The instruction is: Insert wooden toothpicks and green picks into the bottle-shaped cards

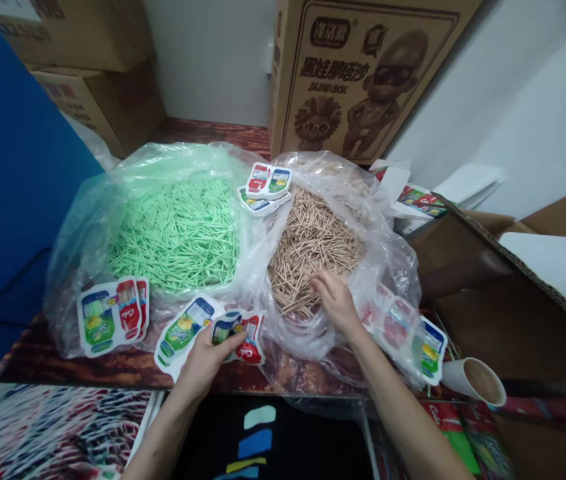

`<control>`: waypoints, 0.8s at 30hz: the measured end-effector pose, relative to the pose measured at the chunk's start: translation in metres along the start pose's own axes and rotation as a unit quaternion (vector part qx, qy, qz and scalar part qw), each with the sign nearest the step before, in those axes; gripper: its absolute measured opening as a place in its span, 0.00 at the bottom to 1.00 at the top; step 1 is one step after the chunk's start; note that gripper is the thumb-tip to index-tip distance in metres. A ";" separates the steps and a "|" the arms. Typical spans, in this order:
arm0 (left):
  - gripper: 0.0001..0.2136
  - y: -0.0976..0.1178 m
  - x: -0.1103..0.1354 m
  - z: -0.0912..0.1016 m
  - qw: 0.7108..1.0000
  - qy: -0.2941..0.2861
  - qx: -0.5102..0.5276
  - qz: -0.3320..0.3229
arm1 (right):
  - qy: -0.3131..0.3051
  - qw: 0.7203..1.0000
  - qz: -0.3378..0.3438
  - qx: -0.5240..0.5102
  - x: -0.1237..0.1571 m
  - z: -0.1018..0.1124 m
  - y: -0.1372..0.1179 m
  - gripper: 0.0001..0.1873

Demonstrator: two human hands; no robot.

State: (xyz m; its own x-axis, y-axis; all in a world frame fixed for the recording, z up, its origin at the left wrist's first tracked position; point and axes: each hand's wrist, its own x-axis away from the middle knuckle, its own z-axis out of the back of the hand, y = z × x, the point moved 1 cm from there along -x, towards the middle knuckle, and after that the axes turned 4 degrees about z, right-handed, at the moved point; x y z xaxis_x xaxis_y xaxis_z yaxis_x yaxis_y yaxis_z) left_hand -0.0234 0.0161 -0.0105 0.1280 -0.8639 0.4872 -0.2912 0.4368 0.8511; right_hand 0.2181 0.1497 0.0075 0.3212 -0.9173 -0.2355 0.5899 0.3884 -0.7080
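Note:
My left hand point(213, 357) is closed on a bottle-shaped packet point(250, 339) with a green-and-blue half and a red Cola half, held over the table's front edge. My right hand point(331, 297) has its fingers curled into the thin brown sticks point(313, 250), which fill an open clear plastic bag; its fingertips are pressed together among them, partly hidden. Left of that bag lies another clear bag full of pale green sticks point(177, 233). Beside my left hand rests a green bottle-shaped packet point(187, 333). More such packets point(107, 317) lie at the left bag's front.
A small stack of packets point(265, 187) sits between the bags. A printed carton point(357, 73) stands behind, and more cartons point(93, 100) at back left. To the right are an open cardboard box point(493, 300), a tilted paper cup point(475, 381) and another packet point(433, 350).

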 end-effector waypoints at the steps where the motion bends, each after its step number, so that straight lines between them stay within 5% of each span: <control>1: 0.16 0.000 0.000 0.000 1.000 -0.002 0.004 0.000 | -0.032 0.999 0.009 0.020 0.006 0.000 0.001 0.13; 8: 0.14 -0.001 -0.002 0.000 1.000 -0.017 -0.013 0.002 | -0.210 0.953 0.102 0.193 0.031 -0.022 0.001 0.16; 13: 0.13 0.001 0.002 0.000 1.000 -0.014 0.018 0.010 | -0.203 0.939 0.095 0.260 0.028 -0.031 0.000 0.12; 20: 0.13 -0.001 0.004 0.000 1.000 -0.004 0.013 0.013 | -0.040 0.999 0.009 -0.005 0.007 -0.024 -0.002 0.11; 22: 0.12 0.001 0.005 -0.010 0.999 -0.036 0.006 0.015 | -0.007 0.988 -0.061 -0.143 0.001 -0.025 -0.006 0.12; 24: 0.12 0.001 0.005 -0.025 0.993 -0.113 0.005 0.037 | 0.015 0.946 -0.142 -0.291 -0.003 -0.031 -0.012 0.13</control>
State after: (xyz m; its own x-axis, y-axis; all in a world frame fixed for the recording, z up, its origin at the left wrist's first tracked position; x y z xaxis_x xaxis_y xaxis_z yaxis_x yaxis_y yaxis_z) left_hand 0.0008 0.0190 -0.0021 -0.1098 -0.8643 0.4909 -0.3008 0.4996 0.8124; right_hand 0.1873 0.1448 -0.0041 0.1838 -0.9829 0.0070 0.1389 0.0189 -0.9901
